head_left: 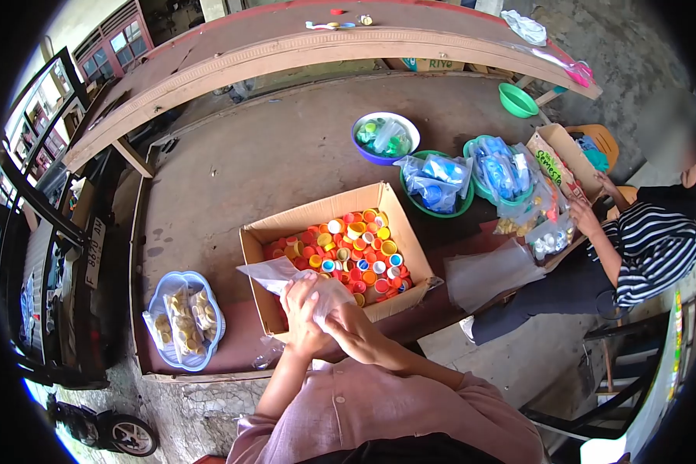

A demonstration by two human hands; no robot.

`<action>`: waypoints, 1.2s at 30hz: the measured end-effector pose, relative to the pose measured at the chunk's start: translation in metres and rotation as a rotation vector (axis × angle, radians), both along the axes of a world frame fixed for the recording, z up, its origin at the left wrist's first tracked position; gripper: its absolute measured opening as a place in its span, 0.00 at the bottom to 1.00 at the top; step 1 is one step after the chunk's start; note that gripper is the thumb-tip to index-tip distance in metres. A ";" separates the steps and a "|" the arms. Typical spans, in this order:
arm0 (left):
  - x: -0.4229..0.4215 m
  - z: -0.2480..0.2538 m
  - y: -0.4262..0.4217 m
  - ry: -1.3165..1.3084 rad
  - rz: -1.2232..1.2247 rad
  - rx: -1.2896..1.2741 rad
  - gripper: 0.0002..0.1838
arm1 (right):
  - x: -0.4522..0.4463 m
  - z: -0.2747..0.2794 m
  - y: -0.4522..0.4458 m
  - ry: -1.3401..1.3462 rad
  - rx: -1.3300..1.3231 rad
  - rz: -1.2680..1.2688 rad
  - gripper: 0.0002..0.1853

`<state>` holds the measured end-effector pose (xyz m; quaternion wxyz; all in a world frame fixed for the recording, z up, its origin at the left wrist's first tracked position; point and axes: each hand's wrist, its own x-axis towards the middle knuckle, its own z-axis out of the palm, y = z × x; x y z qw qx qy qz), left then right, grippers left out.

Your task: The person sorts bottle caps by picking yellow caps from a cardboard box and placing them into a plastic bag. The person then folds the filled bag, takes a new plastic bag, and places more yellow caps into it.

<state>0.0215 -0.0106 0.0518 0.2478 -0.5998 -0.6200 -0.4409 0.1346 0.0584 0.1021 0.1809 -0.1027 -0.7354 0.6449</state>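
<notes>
A clear plastic bag point(274, 272) is bunched between my two hands, above the near side of a cardboard box point(398, 214). My left hand point(303, 313) closes around the bag, its fingers overlapping the film. Close beside it, my right hand point(349, 329) grips the bag's other side; the film partly veils its fingers. Inside the box lie many loose plastic bottle caps point(356, 246), mostly red, orange and yellow, with a few white and blue ones. Whether any cap is in the bag, I cannot tell.
A light-blue tray point(220, 329) with bags of tan caps sits at left. Several basins, including a purple one point(379, 160), hold bagged caps. Flat plastic sheets point(491, 274) lie at right. A co-worker point(646, 240) reaches into another carton point(545, 143). A raised wooden shelf point(309, 54) spans the back.
</notes>
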 end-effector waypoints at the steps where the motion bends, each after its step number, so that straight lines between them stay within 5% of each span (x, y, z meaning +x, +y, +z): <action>1: -0.003 -0.001 -0.001 0.016 -0.002 0.009 0.43 | -0.001 -0.001 0.001 -0.068 -0.077 0.060 0.22; 6: -0.023 -0.016 -0.015 -0.004 -0.078 -0.019 0.38 | -0.017 -0.001 -0.006 0.101 0.157 -0.059 0.14; 8: -0.032 -0.016 -0.026 -0.018 -0.008 -0.065 0.37 | -0.029 -0.002 -0.017 0.161 -0.149 0.098 0.13; 9: -0.037 -0.022 -0.027 -0.071 0.036 0.054 0.36 | -0.025 0.005 -0.015 0.118 0.174 0.108 0.17; 12: -0.057 -0.022 -0.042 -0.177 0.103 0.197 0.44 | -0.021 0.000 -0.018 0.328 0.233 0.142 0.17; 15: -0.076 -0.011 -0.054 -0.139 0.447 0.337 0.50 | -0.005 -0.017 0.008 0.178 0.511 -0.048 0.20; 16: -0.107 -0.076 -0.094 -0.291 0.347 0.049 0.41 | 0.003 -0.030 0.019 0.029 0.665 -0.090 0.24; 18: -0.112 -0.051 -0.091 -0.299 0.472 0.166 0.40 | 0.020 -0.065 0.036 -0.193 0.934 -0.121 0.29; 23: -0.106 -0.085 -0.077 -0.459 0.537 0.147 0.37 | 0.046 -0.109 0.055 -0.291 1.124 -0.266 0.11; 28: -0.078 -0.147 -0.063 -0.672 0.493 -0.079 0.35 | 0.063 -0.090 0.068 -0.330 1.138 -0.226 0.14; 31: -0.073 -0.241 -0.070 -0.628 0.581 -0.428 0.37 | 0.055 -0.065 0.076 -0.356 0.698 -0.110 0.20; 34: -0.072 -0.216 -0.069 -0.647 0.533 -0.386 0.37 | 0.034 -0.069 0.084 -0.287 0.480 -0.202 0.17; 36: -0.077 -0.181 -0.077 -0.626 0.565 -0.193 0.37 | 0.015 -0.074 0.090 -0.365 0.634 -0.159 0.10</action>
